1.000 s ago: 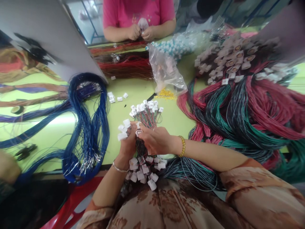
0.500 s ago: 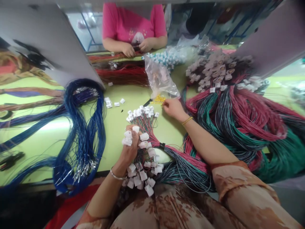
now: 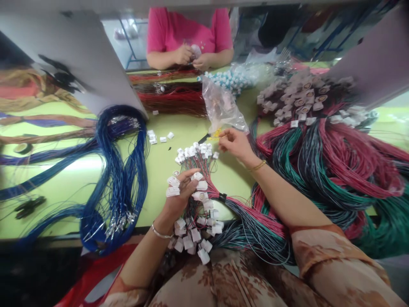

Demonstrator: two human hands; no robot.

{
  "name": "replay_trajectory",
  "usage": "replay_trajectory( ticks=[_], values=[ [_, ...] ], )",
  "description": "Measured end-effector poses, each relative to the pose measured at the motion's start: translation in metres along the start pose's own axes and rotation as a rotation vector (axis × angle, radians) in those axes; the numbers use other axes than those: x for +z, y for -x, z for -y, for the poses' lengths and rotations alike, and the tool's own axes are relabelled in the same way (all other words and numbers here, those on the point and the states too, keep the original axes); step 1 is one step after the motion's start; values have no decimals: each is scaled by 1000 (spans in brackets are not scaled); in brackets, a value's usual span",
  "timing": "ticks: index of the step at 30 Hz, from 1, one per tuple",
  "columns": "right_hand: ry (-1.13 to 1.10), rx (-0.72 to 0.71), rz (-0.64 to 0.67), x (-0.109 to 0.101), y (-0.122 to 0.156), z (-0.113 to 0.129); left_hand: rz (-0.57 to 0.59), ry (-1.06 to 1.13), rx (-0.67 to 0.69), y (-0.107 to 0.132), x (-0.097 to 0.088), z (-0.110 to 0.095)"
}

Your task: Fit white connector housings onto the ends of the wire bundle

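Observation:
Several white plug connectors on thin wires stick out between the fingers of my left hand, which is closed on them, the thumb against one connector. More white connectors hang below that hand, and another cluster lies just beyond it on the table. Their pink, black and green wires run right as a bundle, bound by a black tie. My right hand has its fingertips curled together beside a small heap of yellow pieces. Whatever those fingertips hold is too small to make out.
Loose white connectors lie on the green table. A clear plastic bag rests behind the yellow pieces. Blue wire bundles lie left; a large pink and green wire heap fills the right. A person in pink works opposite.
My left thumb and fingers have shifted around the connectors. My right hand stays by the yellow pieces, its fingers slightly shifted. Opposite, the person's hands have risen. The whole view has moved a little.

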State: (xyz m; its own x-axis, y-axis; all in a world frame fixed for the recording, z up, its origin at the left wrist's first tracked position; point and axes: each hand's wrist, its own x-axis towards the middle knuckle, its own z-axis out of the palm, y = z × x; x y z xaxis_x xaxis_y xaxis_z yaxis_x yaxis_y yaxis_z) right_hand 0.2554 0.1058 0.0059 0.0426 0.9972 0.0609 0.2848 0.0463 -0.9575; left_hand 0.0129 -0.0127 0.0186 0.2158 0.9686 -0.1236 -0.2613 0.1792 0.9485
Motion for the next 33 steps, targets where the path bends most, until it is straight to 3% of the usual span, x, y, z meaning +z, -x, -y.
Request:
replay_trajectory(
  ticks=[4, 10, 15, 21, 33],
  values=[
    [-338, 75, 215, 17, 21, 32, -47, 113, -10, -1, 0, 2],
    [-342, 13, 421, 34, 61, 68, -168, 115, 44, -4, -2, 9],
    [-162, -192, 369, 41, 79, 76, -189, 159, 41, -4, -1, 6],
    [133, -553, 295, 44, 82, 75, -158, 155, 74, -3, 1, 0],
    [151, -540, 237, 48, 90, 75, -213, 147, 134, -3, 2, 1]
  ],
)
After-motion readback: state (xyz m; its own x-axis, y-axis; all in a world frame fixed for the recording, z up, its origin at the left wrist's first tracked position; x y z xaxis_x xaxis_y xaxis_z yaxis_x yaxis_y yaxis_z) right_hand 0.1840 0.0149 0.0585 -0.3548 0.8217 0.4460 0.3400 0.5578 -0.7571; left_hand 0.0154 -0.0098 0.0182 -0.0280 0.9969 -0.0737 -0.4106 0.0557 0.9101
